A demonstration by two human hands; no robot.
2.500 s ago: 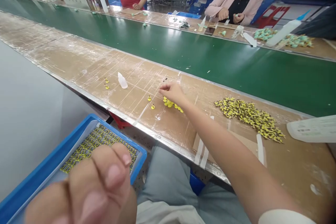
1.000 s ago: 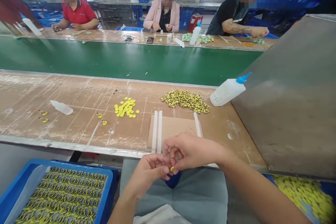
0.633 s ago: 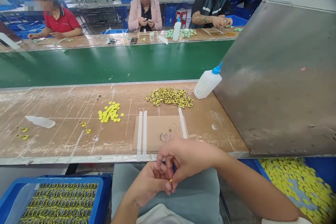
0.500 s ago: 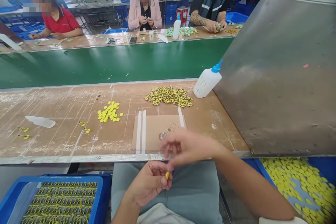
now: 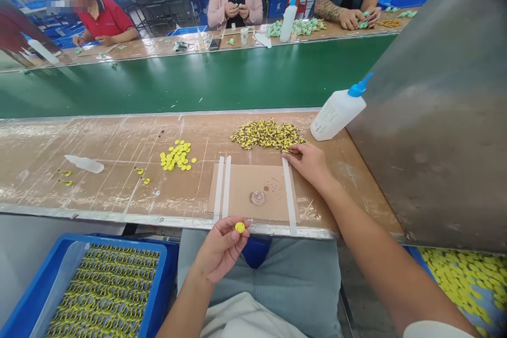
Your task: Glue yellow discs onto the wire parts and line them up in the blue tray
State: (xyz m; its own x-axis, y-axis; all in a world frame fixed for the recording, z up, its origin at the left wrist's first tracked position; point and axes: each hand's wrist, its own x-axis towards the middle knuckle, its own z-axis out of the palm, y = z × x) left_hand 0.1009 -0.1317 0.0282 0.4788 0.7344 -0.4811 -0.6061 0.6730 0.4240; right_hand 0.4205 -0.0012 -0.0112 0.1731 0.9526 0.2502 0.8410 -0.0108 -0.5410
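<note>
Between the thumb and fingers of my left hand [image 5: 224, 248] is a small round yellow disc [image 5: 240, 227], held above my lap near the table's front edge. My right hand [image 5: 312, 163] reaches to the near right edge of a pile of small yellow-and-black pieces [image 5: 265, 133]. Its thumb and forefinger pinch there; what lies between them is too small to make out. Below the pile, a cardboard sheet [image 5: 241, 185] with white tape strips bears a small clear round dish [image 5: 257, 198]. Loose yellow discs [image 5: 177, 156] lie in a heap to the left.
A white bottle with a blue nozzle [image 5: 336, 113] leans by a metal panel [image 5: 439, 111] at right. A small white bottle [image 5: 85, 163] lies at left. Blue trays of yellow pieces [image 5: 163, 274] flank my lap. Several people sit across the green belt [image 5: 198, 82].
My right hand has moved from beside my left hand forward to the pile. My left hand has risen slightly, and the disc's face now shows. The camera view has shifted.
</note>
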